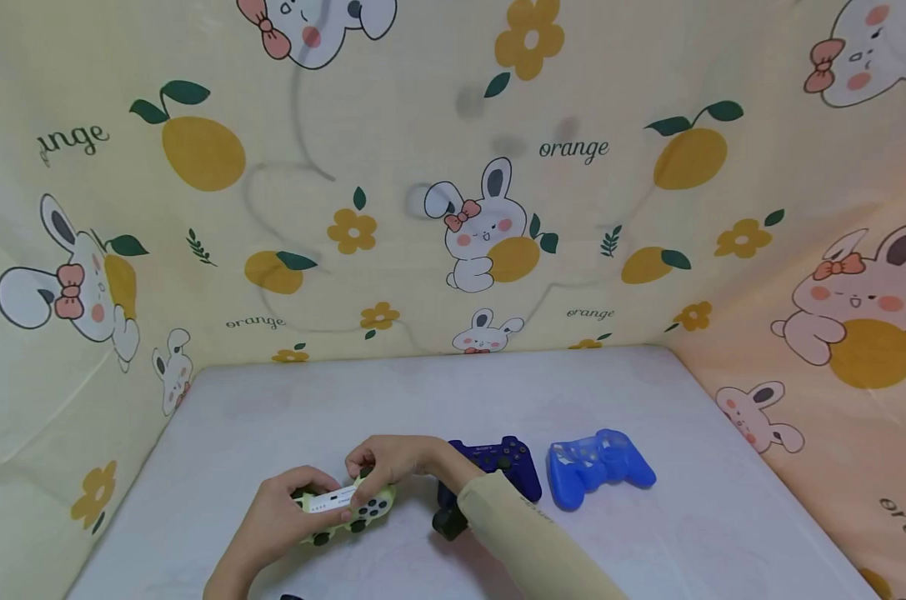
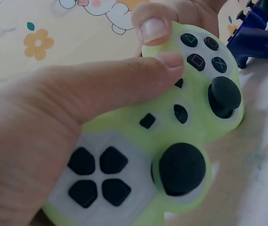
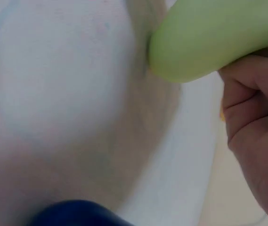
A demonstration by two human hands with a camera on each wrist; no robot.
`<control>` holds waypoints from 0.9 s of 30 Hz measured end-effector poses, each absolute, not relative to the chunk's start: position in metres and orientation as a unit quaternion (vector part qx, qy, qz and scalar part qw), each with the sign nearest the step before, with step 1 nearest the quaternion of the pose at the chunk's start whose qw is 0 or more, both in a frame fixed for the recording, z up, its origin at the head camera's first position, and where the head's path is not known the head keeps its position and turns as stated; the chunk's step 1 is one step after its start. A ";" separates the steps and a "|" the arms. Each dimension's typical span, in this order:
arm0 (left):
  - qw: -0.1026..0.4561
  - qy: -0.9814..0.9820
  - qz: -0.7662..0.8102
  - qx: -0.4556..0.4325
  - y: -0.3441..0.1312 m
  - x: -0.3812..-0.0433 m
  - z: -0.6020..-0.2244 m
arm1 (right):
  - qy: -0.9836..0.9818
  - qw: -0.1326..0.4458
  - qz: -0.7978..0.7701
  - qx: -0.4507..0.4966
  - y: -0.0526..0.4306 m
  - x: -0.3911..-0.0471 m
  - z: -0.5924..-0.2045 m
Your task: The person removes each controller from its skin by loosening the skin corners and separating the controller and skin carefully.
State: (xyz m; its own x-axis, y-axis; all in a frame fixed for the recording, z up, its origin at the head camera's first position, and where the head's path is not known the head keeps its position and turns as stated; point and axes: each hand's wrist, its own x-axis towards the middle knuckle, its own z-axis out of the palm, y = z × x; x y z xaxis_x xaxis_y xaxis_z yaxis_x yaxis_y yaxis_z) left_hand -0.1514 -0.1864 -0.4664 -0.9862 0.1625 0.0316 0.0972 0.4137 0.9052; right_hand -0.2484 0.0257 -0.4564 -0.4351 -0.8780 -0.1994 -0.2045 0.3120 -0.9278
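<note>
Right sleeve (image 1: 535,537) beige, long, smooth-faced, cuff ending just short of the wrist, small dark marking (image 1: 533,507) along its upper edge, perhaps lettering, too small to read, right hand (image 1: 392,461) bare, thumbnail (image 2: 155,30) short and rounded, left hand (image 1: 282,510) and forearm (image 1: 231,567) bare.

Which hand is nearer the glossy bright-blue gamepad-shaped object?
Right. The right hand is left of the bright-blue object, across the dark-blue plastic gamepad; the left hand is farther left.
</note>
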 end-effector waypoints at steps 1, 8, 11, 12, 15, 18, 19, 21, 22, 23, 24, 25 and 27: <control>0.029 0.840 0.537 0.077 -0.186 -0.151 -0.467 | 0.718 0.372 -0.453 -0.376 0.026 -0.248 -0.457; 0.020 0.833 0.548 0.079 -0.187 -0.149 -0.468 | 0.712 0.340 -0.486 -0.375 0.028 -0.243 -0.464; 0.017 0.832 0.548 0.084 -0.186 -0.150 -0.468 | 0.711 0.330 -0.502 -0.366 0.030 -0.241 -0.463; 0.016 0.833 0.547 0.085 -0.186 -0.150 -0.468 | 0.710 0.327 -0.508 -0.362 0.030 -0.240 -0.463; 0.011 0.836 0.542 0.081 -0.186 -0.152 -0.469 | 0.704 0.324 -0.529 -0.346 0.030 -0.237 -0.464; 0.001 0.839 0.538 0.082 -0.186 -0.151 -0.469 | 0.697 0.324 -0.547 -0.332 0.029 -0.235 -0.464; -0.001 0.839 0.537 0.083 -0.186 -0.151 -0.469 | 0.693 0.326 -0.553 -0.328 0.029 -0.234 -0.464; -0.003 0.839 0.538 0.085 -0.186 -0.150 -0.469 | 0.689 0.325 -0.560 -0.326 0.028 -0.233 -0.464; -0.002 0.838 0.539 0.086 -0.186 -0.149 -0.468 | 0.687 0.323 -0.563 -0.327 0.028 -0.232 -0.464; 0.000 0.837 0.541 0.086 -0.185 -0.149 -0.468 | 0.685 0.321 -0.567 -0.326 0.029 -0.232 -0.464; 0.001 0.836 0.542 0.086 -0.185 -0.149 -0.468 | 0.684 0.318 -0.571 -0.324 0.029 -0.231 -0.463; 0.002 0.836 0.541 0.086 -0.185 -0.149 -0.468 | 0.683 0.314 -0.575 -0.323 0.029 -0.230 -0.464; 0.003 0.837 0.540 0.085 -0.184 -0.150 -0.468 | 0.682 0.304 -0.582 -0.321 0.030 -0.229 -0.464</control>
State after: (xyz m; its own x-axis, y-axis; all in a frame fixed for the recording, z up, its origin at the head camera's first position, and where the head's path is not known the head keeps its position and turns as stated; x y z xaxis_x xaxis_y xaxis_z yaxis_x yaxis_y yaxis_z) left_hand -0.1500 -0.1842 -0.4682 -0.9856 0.1449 0.0871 0.1391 0.4023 0.9049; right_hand -0.2288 0.0295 -0.4643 -0.6088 -0.7923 -0.0415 -0.0843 0.1166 -0.9896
